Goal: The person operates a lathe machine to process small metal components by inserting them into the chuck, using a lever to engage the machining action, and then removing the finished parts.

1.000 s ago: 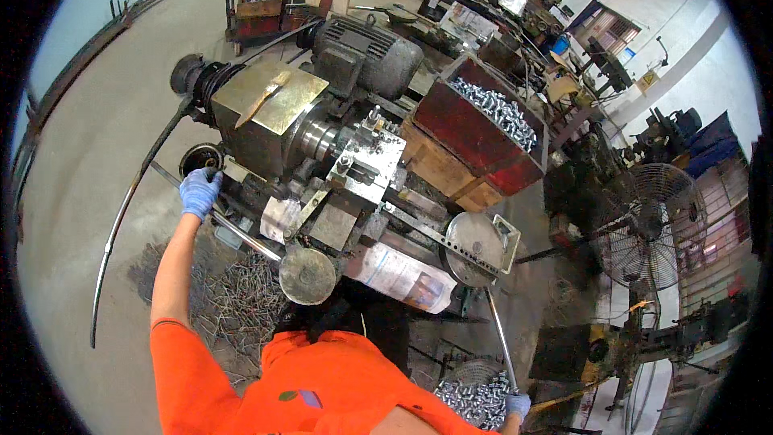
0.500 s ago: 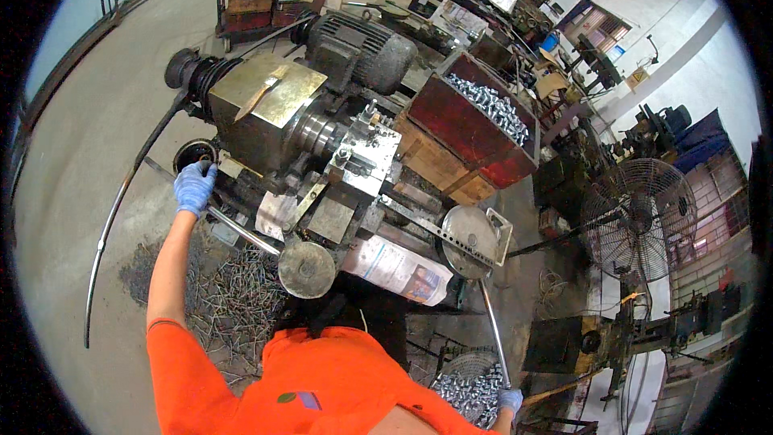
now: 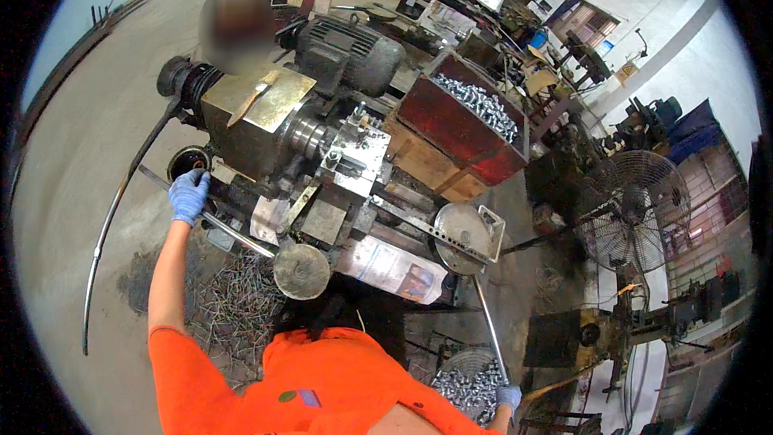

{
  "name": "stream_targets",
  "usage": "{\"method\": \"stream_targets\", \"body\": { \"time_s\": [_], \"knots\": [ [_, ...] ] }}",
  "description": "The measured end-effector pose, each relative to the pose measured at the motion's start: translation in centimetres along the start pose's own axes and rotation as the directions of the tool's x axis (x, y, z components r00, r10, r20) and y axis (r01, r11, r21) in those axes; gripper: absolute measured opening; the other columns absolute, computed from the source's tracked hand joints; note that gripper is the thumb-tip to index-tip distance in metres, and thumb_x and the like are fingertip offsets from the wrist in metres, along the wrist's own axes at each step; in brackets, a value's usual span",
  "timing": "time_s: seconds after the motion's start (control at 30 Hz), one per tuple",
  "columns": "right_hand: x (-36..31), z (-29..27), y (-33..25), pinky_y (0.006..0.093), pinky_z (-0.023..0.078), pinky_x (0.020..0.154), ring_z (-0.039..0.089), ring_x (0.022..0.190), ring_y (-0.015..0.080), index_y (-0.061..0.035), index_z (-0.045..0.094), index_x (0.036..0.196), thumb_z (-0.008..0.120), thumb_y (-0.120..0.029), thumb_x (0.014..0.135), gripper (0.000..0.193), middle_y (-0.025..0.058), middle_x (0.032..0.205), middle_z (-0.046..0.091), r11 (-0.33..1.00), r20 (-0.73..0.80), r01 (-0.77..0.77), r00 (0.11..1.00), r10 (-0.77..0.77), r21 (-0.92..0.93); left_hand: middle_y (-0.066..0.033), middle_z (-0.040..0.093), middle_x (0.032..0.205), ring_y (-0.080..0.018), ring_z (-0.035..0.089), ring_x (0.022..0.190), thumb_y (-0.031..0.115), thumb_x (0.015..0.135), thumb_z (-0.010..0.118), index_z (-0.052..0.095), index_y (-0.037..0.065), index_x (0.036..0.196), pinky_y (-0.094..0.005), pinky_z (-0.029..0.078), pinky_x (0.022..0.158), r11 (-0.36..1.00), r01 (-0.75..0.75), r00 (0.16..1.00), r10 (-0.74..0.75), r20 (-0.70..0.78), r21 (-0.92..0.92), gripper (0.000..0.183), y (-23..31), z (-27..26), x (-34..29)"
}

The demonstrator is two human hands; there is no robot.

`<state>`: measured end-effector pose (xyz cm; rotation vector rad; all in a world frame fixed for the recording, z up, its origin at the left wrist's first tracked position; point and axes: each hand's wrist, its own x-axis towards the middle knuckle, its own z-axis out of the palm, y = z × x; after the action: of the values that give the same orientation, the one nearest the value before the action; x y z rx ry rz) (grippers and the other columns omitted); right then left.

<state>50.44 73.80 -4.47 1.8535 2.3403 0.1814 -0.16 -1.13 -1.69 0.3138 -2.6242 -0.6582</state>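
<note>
My left hand [image 3: 189, 195], in a blue-grey glove, reaches to the near rim of a round dark bowl [image 3: 179, 159] at the machine's left end. Its fingers are curled together there, and what they hold is too small to make out. Far to the lower right, my gloved right hand [image 3: 508, 397] is closed round the lower end of a long metal lever [image 3: 489, 324]. That lever slants up to a round metal disc [image 3: 465, 235]. Between my hands stands a lathe-like machine [image 3: 245, 145] with a bright spindle [image 3: 307, 137] and a metal tool block [image 3: 354, 157].
A red bin [image 3: 459, 129] of small shiny metal parts sits behind the machine on a wooden crate [image 3: 431, 163]. A wire basket [image 3: 463, 362] of similar parts is beside the lever. Thin metal scraps [image 3: 235, 298] lie on the floor. A brush [image 3: 250, 105] rests on the housing; a large fan [image 3: 636, 205] stands right.
The view has shifted slightly, so the machine sits a little farther left in the picture. My left hand stays at the bowl, and my right hand stays on the lever.
</note>
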Motion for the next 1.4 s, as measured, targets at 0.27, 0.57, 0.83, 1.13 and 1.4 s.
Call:
{"method": "stream_targets", "body": {
  "time_s": [0.27,0.57,0.83,1.13,1.4],
  "knots": [
    [-0.9,-0.3,-0.1,0.0403,0.049,0.077,0.061,0.09,0.0358,0.0019,0.066,0.082,0.062,-0.023,0.066,0.029,0.0252,0.089,0.062,0.998,-0.035,0.021,0.999,-0.02,0.051,-0.0151,0.065,0.083,-0.0328,0.061,0.078,0.038,0.081,0.057,0.068,0.01,0.091,-0.0413,0.048,0.069,0.999,0.039,0.999,-0.039,-0.007,0.012,0.031,0.8,-0.7,-0.2],
    [0.3,2.4,1.6,0.0403,0.049,0.078,0.061,0.09,0.0358,0.0045,0.065,0.083,0.062,-0.025,0.068,0.033,0.0255,0.091,0.062,0.999,-0.094,0.019,0.995,-0.016,0.028,-0.0146,0.065,0.084,-0.032,0.062,0.079,0.036,0.081,0.058,0.068,0.009,0.091,-0.0403,0.048,0.07,1.0,0.019,0.999,-0.019,-0.033,0.007,0.03,1.6,-1.0,-0.3],
    [-2.4,-0.9,-1.2,0.0409,0.049,0.077,0.062,0.088,0.0366,0.0038,0.066,0.084,0.062,-0.028,0.069,0.035,0.0255,0.089,0.063,1.0,-0.047,-0.013,0.999,0.014,0.023,-0.0135,0.066,0.084,-0.0309,0.062,0.079,0.035,0.081,0.058,0.068,0.01,0.091,-0.0386,0.048,0.07,0.999,0.03,0.999,-0.03,-0.029,0.025,0.029,0.2,-0.3,-0.2],
    [-4.5,-3.2,-2.4,0.0413,0.049,0.076,0.062,0.085,0.0368,0.0045,0.064,0.08,0.061,-0.031,0.071,0.037,0.0249,0.085,0.063,0.996,-0.013,-0.001,1.0,0.002,0.086,-0.0137,0.066,0.084,-0.0286,0.064,0.078,0.037,0.081,0.059,0.068,0.01,0.093,-0.0363,0.049,0.071,0.997,0.066,0.997,-0.067,-0.044,-0.028,0.031,-0.3,0.3,0.0],
    [-4.2,-1.3,-1.5,0.0451,0.05,0.071,0.061,0.082,0.0403,-0.0012,0.066,0.084,0.066,-0.03,0.068,0.033,0.0237,0.087,0.063,0.992,-0.089,0.008,0.996,0.004,0.129,-0.0129,0.067,0.085,-0.0276,0.064,0.078,0.037,0.081,0.058,0.068,0.01,0.094,-0.0358,0.049,0.07,0.998,0.055,0.998,-0.056,-0.033,-0.016,0.032,-0.5,0.2,0.2]
  ]
}}
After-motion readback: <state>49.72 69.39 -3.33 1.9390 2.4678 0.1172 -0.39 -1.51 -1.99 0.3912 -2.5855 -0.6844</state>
